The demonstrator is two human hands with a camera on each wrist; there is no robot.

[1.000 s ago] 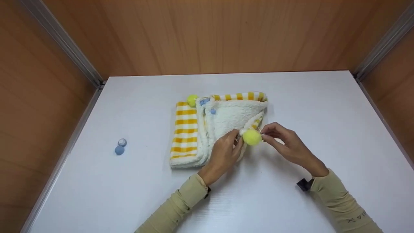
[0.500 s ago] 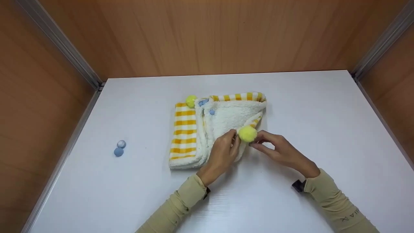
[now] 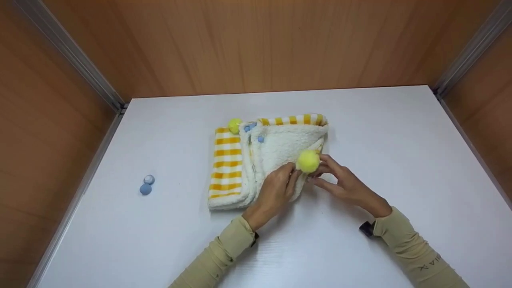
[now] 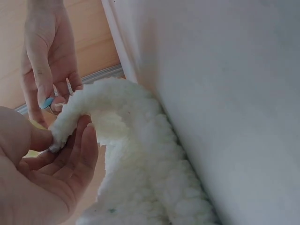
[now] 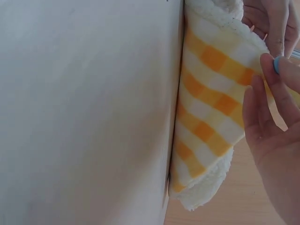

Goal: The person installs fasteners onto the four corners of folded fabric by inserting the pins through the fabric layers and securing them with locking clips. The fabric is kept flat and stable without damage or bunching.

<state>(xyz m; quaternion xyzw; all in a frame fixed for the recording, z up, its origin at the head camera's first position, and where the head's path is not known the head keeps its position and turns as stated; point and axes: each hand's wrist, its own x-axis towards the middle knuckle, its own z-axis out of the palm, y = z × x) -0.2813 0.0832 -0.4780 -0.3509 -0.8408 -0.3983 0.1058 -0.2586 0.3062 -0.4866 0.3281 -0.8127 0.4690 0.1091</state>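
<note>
A folded blanket [image 3: 228,164], white fleece on one side and yellow-checked on the other, lies mid-table. My left hand [image 3: 274,188] pinches its raised near-right edge; in the left wrist view the thumb and fingers grip the fleece [image 4: 136,122]. Over that edge, between both hands, sits a fluffy yellow pom-pom [image 3: 308,161]. My right hand [image 3: 346,184] is just beside it, thumb and index finger pinching a small round blue cap [image 5: 276,65] close to the checked cloth [image 5: 206,103]. The contact between cap and cloth is hard to make out.
Another yellow pom-pom [image 3: 235,125] sits at the blanket's far-left part, near small blue pieces [image 3: 261,139]. Left on the white table [image 3: 180,240] lie two touching round pieces, a blue one [image 3: 145,189] and a whitish one [image 3: 149,179]. Wood-look panels [image 3: 248,44] enclose the table.
My right hand has moved left, in behind the pom-pom and against the blanket edge. The pom-pom shifted left, then slightly up and back right. My left hand keeps its grip.
</note>
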